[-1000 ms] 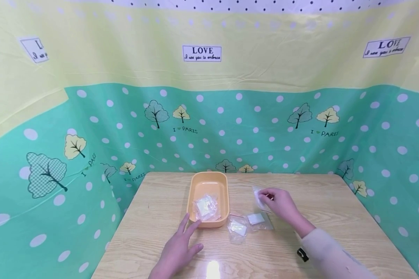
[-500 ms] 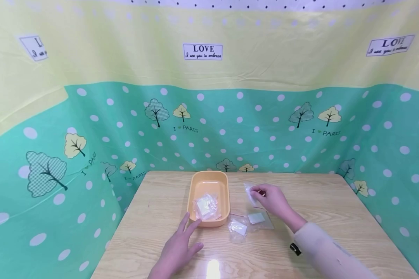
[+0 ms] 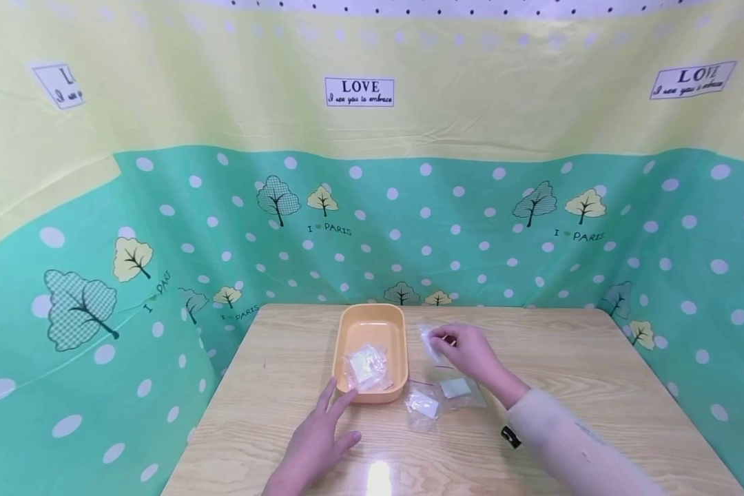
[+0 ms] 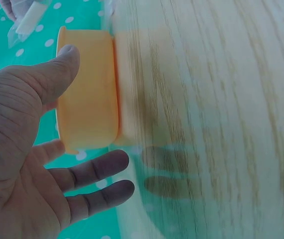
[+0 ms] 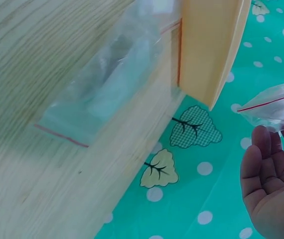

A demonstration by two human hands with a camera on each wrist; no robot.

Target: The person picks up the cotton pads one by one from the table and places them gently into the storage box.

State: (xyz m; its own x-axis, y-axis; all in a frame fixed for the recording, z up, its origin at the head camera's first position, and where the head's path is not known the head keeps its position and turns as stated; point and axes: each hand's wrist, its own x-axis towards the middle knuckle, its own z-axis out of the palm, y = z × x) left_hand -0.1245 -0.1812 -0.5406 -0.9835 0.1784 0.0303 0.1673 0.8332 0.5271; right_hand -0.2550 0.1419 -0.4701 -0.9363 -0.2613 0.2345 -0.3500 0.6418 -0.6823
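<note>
Clear bag (image 5: 269, 106) (red-striped, perhaps white inside) in right hand (image 5: 274, 184), near orange tub (image 5: 209, 47).

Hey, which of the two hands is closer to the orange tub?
Left. The left hand is right by the near left corner of the orange tub; the right hand is off to its right, with a clear bag in its grip.

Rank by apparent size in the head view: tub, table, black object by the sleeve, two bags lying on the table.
1. Table
2. Tub
3. Left bag and right bag: too alike to rank
4. Black object
</note>
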